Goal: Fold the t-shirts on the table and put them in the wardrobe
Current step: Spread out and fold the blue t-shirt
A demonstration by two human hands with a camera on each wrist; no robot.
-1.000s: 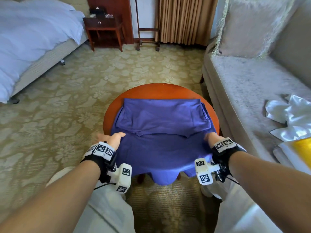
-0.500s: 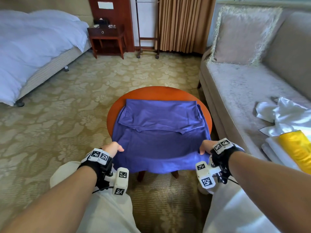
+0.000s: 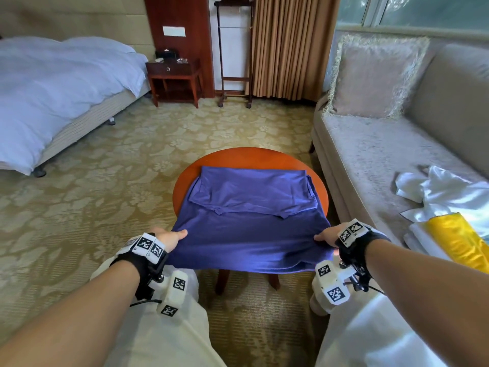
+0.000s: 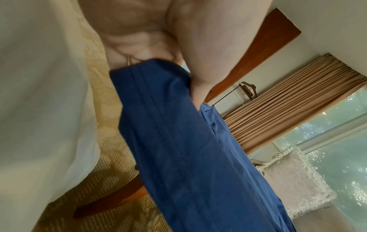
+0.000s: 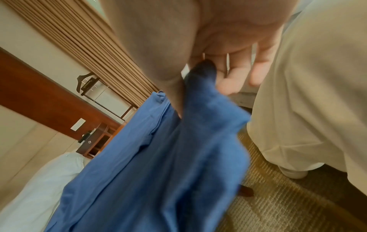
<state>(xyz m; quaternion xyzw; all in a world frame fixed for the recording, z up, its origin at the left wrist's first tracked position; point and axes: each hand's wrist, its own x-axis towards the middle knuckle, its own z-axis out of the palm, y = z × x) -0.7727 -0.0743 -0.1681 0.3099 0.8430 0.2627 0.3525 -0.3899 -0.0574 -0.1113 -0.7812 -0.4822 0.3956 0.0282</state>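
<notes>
A blue t-shirt (image 3: 248, 221) lies spread over the round wooden table (image 3: 246, 157), its far part folded back toward me. Its near hem is lifted off the table's front edge. My left hand (image 3: 172, 238) pinches the hem's left corner, thumb on top; the left wrist view shows the cloth (image 4: 178, 141) caught between thumb and fingers. My right hand (image 3: 326, 235) pinches the right corner, and the right wrist view shows the shirt (image 5: 168, 149) gripped under the thumb. The wardrobe is not in view.
A grey sofa (image 3: 375, 154) stands close on the right, with a cushion (image 3: 370, 78), white clothes (image 3: 444, 192) and a yellow folded cloth (image 3: 455, 239). A bed (image 3: 53, 88) is at the left, a nightstand (image 3: 174, 80) and valet stand (image 3: 235, 62) at the back. Patterned carpet (image 3: 105, 194) surrounds the table.
Both hands have drawn back toward me and lifted the shirt's hanging hem, which now stretches level between them instead of drooping below the table edge.
</notes>
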